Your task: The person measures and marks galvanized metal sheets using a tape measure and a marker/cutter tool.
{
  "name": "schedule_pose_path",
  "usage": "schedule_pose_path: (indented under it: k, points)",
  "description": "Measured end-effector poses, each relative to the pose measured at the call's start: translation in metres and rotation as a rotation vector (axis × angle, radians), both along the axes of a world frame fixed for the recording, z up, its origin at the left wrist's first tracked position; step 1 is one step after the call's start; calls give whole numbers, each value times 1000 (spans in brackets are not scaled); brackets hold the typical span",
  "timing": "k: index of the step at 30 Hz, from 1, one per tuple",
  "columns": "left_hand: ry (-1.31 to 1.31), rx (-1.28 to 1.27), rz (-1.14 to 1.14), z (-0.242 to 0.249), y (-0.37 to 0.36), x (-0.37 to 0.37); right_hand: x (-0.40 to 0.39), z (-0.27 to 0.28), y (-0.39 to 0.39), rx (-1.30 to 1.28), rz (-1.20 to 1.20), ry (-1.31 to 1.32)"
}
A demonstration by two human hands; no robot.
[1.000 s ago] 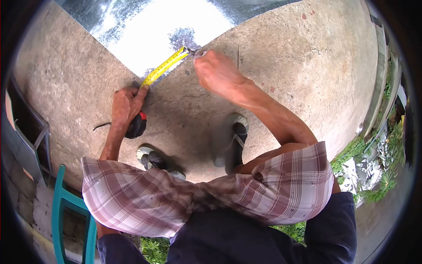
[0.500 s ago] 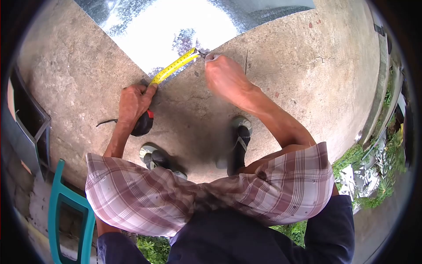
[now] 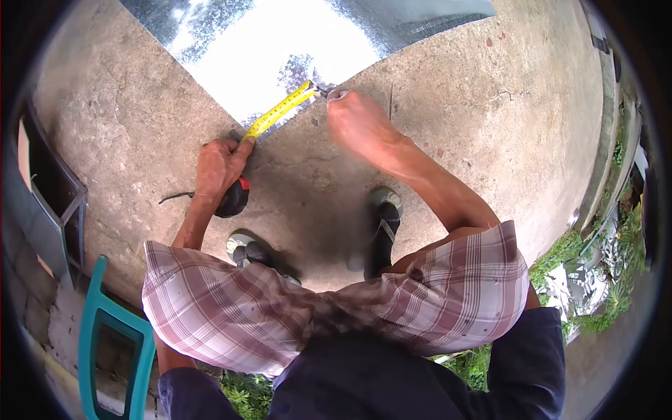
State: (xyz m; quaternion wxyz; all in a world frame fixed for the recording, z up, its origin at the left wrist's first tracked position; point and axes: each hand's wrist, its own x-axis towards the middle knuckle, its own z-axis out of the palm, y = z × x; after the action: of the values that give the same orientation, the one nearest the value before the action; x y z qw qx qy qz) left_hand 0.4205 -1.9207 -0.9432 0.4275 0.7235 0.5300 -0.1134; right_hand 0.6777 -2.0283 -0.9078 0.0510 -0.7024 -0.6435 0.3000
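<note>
A shiny metal sheet (image 3: 231, 56) lies on the concrete, one corner pointing toward me. My left hand (image 3: 222, 166) is closed on the yellow tape measure blade (image 3: 280, 110) at that corner, with the black and red tape case (image 3: 234, 198) under the wrist. Along the sheet's near right edge the blade stretches up to the right. My right hand (image 3: 353, 115) is closed around a small dark pointed tool (image 3: 321, 91) whose tip is at the blade's far end; most of the tool is hidden by the fingers.
Both my feet (image 3: 386, 213) stand on the concrete floor (image 3: 462, 105) below the sheet. At lower left is a green plastic chair (image 3: 89, 336), with a grey metal frame (image 3: 59, 224) above it. Plants and shiny scraps (image 3: 570, 290) lie at the right.
The whole view has shifted slightly. Both hands, the tape blade and the pointed tool keep nearly the same places against the sheet.
</note>
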Motion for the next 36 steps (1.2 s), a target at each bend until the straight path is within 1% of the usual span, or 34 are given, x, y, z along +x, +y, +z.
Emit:
schedule_pose_path:
  k: [3, 6, 9, 11, 12, 13, 15, 18, 21, 24, 26, 28, 29, 31, 33, 34, 35, 36]
  points:
    - [-36, 1, 29, -3, -2, 0, 2, -3, -1, 20, 10, -28]
    - [-75, 20, 29, -6, -5, -3, 4, 0, 1, -94, 17, -6]
    - [-91, 44, 4, -7, -4, -5, 6, 5, 0, 5, 82, -113]
    - [-85, 44, -5, -6, -3, -5, 12, -5, -9, 354, 125, -37]
    - [-78, 37, -5, -6, -3, -5, 17, -9, -12, 449, 172, 22]
    - [-72, 29, -4, -7, -3, -4, 23, -12, -15, 543, 223, 76]
    - [-88, 30, 9, -8, -3, -5, 34, 2, -2, 568, 377, 226]
    - [-111, 8, 42, -12, -3, -8, 45, 26, 23, 526, 524, 220]
    - [-133, -78, 77, -7, 1, -7, 53, 45, 40, 177, 766, 41]
    - [-132, -143, 115, -3, 4, -11, 38, 34, 52, -27, 806, -315]
    - [-137, -173, 147, -2, 4, -10, 41, 38, 60, -85, 863, -351]
    - [-155, -203, 185, 0, 4, -11, 52, 51, 81, -212, 846, -584]
    - [-141, -165, 144, -2, 3, -11, 63, 56, 94, -316, 796, -796]
    - [-101, -87, 88, -14, 2, -15, 131, 51, 95, 83, 679, -1010]
    - [-133, -192, 187, -7, 8, -9, 150, 73, 81, 84, 495, -766]
    - [-137, -267, 220, -1, 2, -8, 146, 83, 61, -48, 357, -607]
    - [-139, -261, 204, 1, -4, -8, 140, 93, 43, -160, 202, -461]
    - [-148, -223, 196, -2, -3, -7, 125, 94, 27, -338, 17, -283]
